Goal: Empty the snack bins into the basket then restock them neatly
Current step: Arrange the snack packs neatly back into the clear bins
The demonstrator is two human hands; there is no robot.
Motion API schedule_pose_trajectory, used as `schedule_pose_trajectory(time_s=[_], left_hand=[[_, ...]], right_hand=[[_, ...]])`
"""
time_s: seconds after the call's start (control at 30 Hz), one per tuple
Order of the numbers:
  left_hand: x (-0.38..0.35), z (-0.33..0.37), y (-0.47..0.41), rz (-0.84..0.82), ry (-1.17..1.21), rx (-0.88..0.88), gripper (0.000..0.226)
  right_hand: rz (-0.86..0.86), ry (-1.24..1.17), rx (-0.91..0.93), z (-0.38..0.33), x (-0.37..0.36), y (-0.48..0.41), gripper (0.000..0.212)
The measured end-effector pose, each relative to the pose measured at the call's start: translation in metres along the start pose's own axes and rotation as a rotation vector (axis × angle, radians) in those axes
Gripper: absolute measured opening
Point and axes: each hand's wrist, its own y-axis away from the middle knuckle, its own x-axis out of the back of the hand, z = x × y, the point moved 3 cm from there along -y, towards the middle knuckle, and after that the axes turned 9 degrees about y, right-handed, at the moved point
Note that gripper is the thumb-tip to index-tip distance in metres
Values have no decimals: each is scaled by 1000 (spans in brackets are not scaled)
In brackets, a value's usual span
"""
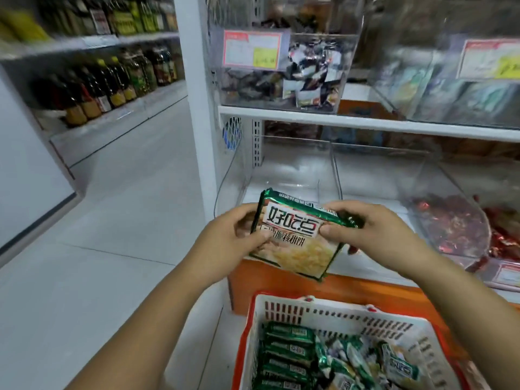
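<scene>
basket (pixel 346 323) cut off bottom | price tags (pixel 251 49) unreadable | bottles (pixel 112 85) blurred

Showing dark green edges, a cream face and bold black characters on the snack packet (pixel 295 235); repeating that green and white on the packets (pixel 289 350) in the basket (pixel 337 313), itself white, slotted, rimmed in red; glinting red in the wrappers (pixel 450 226); glowing orange along the panel (pixel 281 288) below the white shelf (pixel 365 122).
</scene>
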Motion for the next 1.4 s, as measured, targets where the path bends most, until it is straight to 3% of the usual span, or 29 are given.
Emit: schedule_pose_trajectory(time_s=[0.1,0.17,0.27,0.43,0.67,0.97,1.17,1.4], left_hand=[[31,-4,-7,316,-184,-45,51],[46,-18,-13,410,-275,21,57],[47,-34,-24,328,-344,103,55],[53,-45,-40,335,-200,106,35],[55,-60,-44,268,-108,139,36],[53,-66,-46,275,-118,133,35],[53,-68,-46,270,-120,119,32],[52,-71,-44,268,-132,107,34]], right_hand=[[188,-47,19,-14,14,-37,16],[265,5,19,-14,16,-70,16],[267,272,29,-9,9,-118,29],[70,644,-48,0,-9,-203,38],[50,570,-92,25,-23,-254,41],[245,851,-17,21,-18,-269,35],[265,811,-80,25,-21,-270,35],[315,802,-96,11,-19,-256,57]])
